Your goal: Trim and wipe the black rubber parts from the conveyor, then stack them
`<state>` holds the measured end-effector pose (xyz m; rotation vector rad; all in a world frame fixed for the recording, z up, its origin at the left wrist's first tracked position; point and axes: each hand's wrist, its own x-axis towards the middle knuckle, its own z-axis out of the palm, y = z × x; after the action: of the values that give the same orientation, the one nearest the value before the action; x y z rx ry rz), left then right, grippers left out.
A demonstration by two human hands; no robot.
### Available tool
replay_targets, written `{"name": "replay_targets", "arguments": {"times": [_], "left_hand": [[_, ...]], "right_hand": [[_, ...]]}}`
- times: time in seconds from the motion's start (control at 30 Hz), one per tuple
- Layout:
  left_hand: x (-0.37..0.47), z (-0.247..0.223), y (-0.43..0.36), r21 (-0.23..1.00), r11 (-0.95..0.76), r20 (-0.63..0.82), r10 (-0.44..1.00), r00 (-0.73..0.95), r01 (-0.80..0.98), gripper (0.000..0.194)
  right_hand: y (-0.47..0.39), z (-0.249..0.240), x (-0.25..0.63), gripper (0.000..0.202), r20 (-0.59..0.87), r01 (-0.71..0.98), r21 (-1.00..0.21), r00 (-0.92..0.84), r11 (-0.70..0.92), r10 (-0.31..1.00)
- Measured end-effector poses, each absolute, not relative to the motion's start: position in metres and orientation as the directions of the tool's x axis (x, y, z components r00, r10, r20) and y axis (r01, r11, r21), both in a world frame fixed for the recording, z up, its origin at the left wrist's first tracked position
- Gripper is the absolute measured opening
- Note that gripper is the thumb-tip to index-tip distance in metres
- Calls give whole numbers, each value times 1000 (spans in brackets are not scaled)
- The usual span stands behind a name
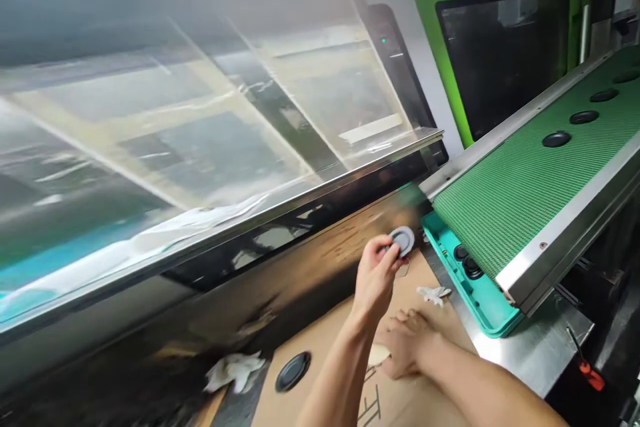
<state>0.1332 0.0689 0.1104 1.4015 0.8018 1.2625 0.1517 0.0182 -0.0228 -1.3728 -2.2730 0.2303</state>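
Observation:
My left hand (376, 277) is raised over the cardboard and pinches a round grey disc-shaped cap (403, 241) between thumb and fingers. Low on the cardboard sheet (280, 407), my right hand (407, 343) rests palm down with its fingers curled. A pale cream piece (379, 355) shows at its inner side, but the hand hides most of it, and what it is I cannot make out. To the left of my forearms a black round cap (293, 371) lies flat on the cardboard.
A green conveyor belt (520, 193) carries several black caps (556, 139). Beneath its end sits a teal tray (493, 328) with black caps in it. Crumpled white cloths (434, 294) lie nearby. A slanted machine cover with clear panels (215, 153) borders the left. A red-handled tool (591, 373) is at lower right.

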Motion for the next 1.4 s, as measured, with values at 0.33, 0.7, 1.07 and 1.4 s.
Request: {"name": "replay_targets", "arguments": {"times": [0.33, 0.7, 1.07, 1.4], "left_hand": [[-16, -27, 38, 891, 161, -138, 987, 83, -424, 33], [-6, -21, 35, 428, 410, -219, 912, 348, -805, 32], [1, -24, 38, 485, 372, -205, 928, 310, -791, 32], [1, -26, 43, 494, 357, -241, 932, 270, -792, 32]], "right_hand": [[3, -12, 142, 24, 470, 753, -531, -121, 390, 874], [-15, -11, 110, 24, 484, 814, -396, -208, 424, 850], [-11, -3, 111, 24, 372, 890, -382, -98, 249, 923], [12, 0, 142, 47, 366, 794, -548, -58, 265, 929]]}}
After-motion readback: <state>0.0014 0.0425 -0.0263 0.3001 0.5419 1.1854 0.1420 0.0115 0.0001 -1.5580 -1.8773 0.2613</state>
